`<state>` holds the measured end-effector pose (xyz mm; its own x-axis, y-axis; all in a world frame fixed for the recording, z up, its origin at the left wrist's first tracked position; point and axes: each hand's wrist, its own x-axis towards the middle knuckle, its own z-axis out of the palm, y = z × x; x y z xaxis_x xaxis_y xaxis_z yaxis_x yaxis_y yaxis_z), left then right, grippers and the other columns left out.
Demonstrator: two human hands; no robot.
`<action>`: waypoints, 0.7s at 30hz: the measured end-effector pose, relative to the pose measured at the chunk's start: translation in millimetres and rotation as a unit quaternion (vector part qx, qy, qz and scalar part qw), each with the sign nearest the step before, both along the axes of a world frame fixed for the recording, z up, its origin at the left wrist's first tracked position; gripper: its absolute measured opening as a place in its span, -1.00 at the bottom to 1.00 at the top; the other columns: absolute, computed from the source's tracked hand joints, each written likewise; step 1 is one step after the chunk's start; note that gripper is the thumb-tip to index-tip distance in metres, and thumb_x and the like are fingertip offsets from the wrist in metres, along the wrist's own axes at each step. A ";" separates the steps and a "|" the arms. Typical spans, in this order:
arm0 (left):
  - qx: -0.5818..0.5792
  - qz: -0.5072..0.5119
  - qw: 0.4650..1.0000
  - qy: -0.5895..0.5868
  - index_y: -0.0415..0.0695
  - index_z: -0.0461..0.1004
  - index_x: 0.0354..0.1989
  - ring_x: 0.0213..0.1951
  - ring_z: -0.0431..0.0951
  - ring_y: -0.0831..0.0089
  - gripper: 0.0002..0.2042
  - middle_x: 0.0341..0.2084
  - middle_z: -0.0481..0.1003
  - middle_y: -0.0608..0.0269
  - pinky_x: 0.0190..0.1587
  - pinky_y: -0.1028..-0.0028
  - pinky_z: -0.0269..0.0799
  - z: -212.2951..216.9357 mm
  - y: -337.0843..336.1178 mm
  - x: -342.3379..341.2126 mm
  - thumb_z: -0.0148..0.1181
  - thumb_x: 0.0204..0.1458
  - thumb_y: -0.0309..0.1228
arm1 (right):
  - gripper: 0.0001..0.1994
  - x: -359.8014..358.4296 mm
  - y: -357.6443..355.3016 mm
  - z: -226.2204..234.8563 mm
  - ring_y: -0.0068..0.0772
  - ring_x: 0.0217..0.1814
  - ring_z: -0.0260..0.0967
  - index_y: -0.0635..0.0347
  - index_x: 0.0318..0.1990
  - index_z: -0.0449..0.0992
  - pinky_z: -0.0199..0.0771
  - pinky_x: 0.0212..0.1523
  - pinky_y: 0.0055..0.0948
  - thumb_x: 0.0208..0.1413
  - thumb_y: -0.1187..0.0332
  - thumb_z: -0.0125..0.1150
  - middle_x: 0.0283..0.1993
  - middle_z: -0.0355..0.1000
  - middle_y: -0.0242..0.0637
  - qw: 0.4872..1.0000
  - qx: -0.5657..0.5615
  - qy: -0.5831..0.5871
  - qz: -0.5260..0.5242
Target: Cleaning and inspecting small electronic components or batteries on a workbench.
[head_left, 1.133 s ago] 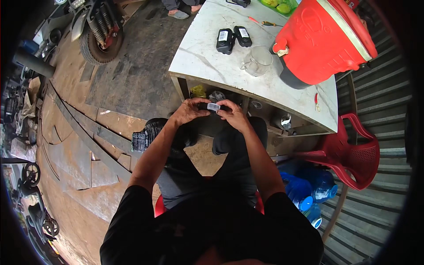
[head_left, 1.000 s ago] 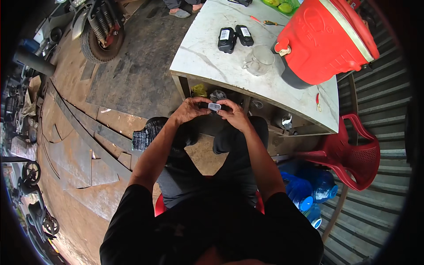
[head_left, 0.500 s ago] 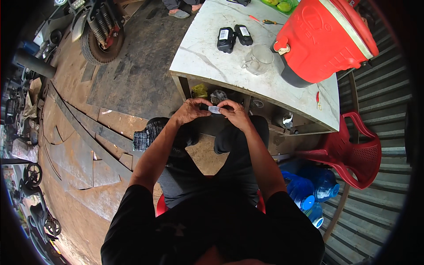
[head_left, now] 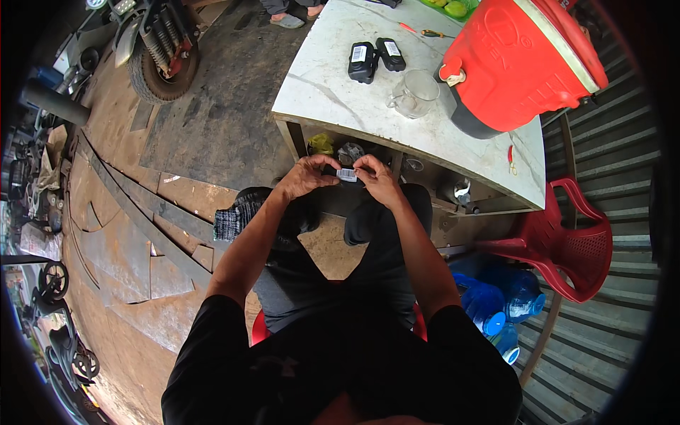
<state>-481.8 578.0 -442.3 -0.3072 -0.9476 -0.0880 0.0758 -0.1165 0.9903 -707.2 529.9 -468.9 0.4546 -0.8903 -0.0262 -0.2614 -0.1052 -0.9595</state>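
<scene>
Between my two hands, above my knees and in front of the table's near edge, is a small black case (head_left: 346, 175) with a white barcode label facing up. My left hand (head_left: 309, 178) grips its left end, thumb and fingers pinched. At its right end my right hand (head_left: 377, 180) pinches it in the same way. On the tabletop ahead lie two similar black cases (head_left: 363, 62) with white labels, side by side. A clear glass mug (head_left: 414, 94) stands close to them.
A big red drink cooler (head_left: 510, 67) occupies the right of the white table (head_left: 333, 49). Red-handled pliers (head_left: 511, 160) and a screwdriver (head_left: 433, 34) lie there too. A red plastic chair (head_left: 567, 244) and blue water bottles (head_left: 482, 304) stand at right. Another person's feet (head_left: 287, 20) show at the top.
The case has tilted slightly, so its label shows more fully. My right fingers have shifted a little on its end. The things on the table have not moved.
</scene>
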 end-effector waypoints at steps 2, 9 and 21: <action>0.001 -0.010 0.999 -0.033 -0.16 0.57 -0.16 -0.26 0.52 0.64 -0.77 -0.27 0.55 0.37 -0.18 0.63 0.43 2.1 -0.6 0.6 0.29 -0.03 -0.62 | -0.90 -0.9 0.3 0.4 -0.55 -0.28 0.39 0.20 -0.22 0.48 0.40 -0.26 -0.50 0.11 0.46 0.18 -0.32 0.47 -0.37 1.000 0.005 -0.009 -0.001; 0.008 -0.021 0.998 -0.055 -0.16 0.58 -0.11 -0.31 0.51 0.65 -0.76 -0.33 0.58 0.36 -0.21 0.62 0.43 -2.5 0.2 0.3 0.25 0.02 -0.59 | -0.90 0.2 3.9 16.9 -0.63 -0.36 0.36 0.21 -0.23 0.51 0.38 -0.33 -0.56 0.11 0.51 0.12 -0.33 0.48 -0.39 0.999 0.026 0.000 0.040; 0.011 0.010 0.997 -0.073 -0.21 0.54 -0.12 -0.38 0.53 0.67 -0.72 -0.41 0.60 0.32 -0.30 0.65 0.44 -4.8 -0.6 1.1 0.33 -0.05 -0.60 | -0.87 1.2 3.3 7.6 -0.63 -0.48 0.35 0.17 -0.22 0.56 0.37 -0.41 -0.55 0.07 0.46 0.19 -0.37 0.52 -0.39 0.999 0.005 0.026 0.032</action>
<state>-480.8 577.4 -447.2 -0.2714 -0.9506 -0.1503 -0.0663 -0.1373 0.9883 -706.0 533.2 -461.3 0.5083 -0.8591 -0.0597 -0.3039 -0.1141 -0.9458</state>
